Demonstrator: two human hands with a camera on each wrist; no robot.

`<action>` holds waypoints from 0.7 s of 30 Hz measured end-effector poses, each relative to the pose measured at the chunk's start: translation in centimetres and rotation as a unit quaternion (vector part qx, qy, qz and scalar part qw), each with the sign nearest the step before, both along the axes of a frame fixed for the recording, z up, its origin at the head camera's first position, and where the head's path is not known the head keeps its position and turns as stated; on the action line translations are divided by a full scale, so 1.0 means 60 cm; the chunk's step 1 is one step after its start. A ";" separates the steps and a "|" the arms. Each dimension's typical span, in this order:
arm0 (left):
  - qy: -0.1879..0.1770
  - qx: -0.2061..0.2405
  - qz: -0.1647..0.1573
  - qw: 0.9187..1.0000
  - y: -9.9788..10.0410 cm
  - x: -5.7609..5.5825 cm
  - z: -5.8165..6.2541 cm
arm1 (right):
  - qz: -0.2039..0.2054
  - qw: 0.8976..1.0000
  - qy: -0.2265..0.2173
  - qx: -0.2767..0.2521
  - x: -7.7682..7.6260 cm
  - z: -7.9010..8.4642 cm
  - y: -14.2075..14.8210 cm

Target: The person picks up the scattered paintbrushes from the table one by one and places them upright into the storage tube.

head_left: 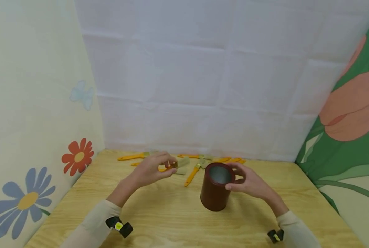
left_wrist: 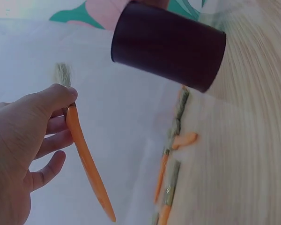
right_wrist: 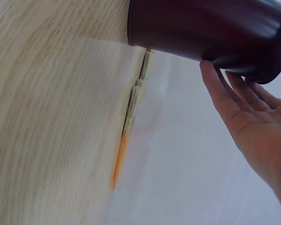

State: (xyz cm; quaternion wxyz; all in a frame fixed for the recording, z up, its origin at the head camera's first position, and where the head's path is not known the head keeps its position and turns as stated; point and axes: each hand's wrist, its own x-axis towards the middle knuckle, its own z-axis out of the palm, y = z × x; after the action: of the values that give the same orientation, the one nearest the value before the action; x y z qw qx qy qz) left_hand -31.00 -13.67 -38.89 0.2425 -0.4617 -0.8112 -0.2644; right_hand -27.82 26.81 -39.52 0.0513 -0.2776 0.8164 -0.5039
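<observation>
My left hand (head_left: 150, 169) pinches a paintbrush (left_wrist: 86, 161) between thumb and fingers near its metal band. Its orange handle slants downward and its pale bristles show above the thumb in the left wrist view. With my right hand (head_left: 249, 182) I hold a dark red cylindrical cup (head_left: 214, 194) at its upper right side, thumb toward the front and fingers behind. The cup stands upright on the table, its mouth upward and its grey inside showing. In the right wrist view the fingertips (right_wrist: 207, 65) are against the cup's side.
Several more orange-handled brushes lie along the back of the wooden table (head_left: 169, 213), among them one brush (head_left: 190, 177) left of the cup and another brush (head_left: 132, 157) at far left. A white cloth (head_left: 184, 86) hangs behind; printed flower panels flank both sides.
</observation>
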 end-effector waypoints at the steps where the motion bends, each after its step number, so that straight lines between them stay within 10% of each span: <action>1: 0.004 0.003 -0.001 1.000 0.003 0.002 0.004 | 0.001 1.000 0.002 0.002 0.000 0.001 -0.001; 21: -0.013 0.079 -0.100 0.992 0.093 0.031 0.102 | 0.002 1.000 0.017 0.006 -0.001 0.000 -0.003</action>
State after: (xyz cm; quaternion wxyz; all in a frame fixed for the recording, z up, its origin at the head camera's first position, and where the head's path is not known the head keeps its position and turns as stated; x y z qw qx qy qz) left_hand -29.15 -8.06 -32.75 0.2398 -0.5166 -0.7404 -0.3570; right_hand -27.90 26.65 -39.51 0.0402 -0.2873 0.8193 -0.4945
